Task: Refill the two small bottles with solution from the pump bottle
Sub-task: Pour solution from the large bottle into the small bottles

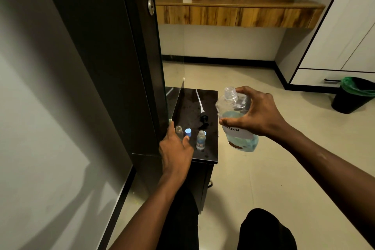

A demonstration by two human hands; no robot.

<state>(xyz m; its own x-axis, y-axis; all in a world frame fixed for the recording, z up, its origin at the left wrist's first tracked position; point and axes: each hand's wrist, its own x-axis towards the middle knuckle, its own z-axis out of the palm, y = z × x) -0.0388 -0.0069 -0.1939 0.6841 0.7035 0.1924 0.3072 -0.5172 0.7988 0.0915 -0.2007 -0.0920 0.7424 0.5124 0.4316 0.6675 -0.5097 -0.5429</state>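
Gripping the uncapped pump bottle (236, 119) in right hand (257, 114) | left hand (175, 148) loosely open around one empty small bottle (179, 131) | pump head (203, 116) lying on black table (211, 148)

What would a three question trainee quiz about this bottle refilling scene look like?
1. True or false: the pump head is screwed onto the pump bottle.
2. Which hand holds the pump bottle: A left, B right?
3. Fill in: the loose blue cap stands between the two small ____.

Key:
1. False; it lies on the black cabinet top, and the bottle neck is open.
2. B; the right hand grips it, and the left hand reaches toward the left small bottle.
3. Bottles; the right small bottle holds liquid.
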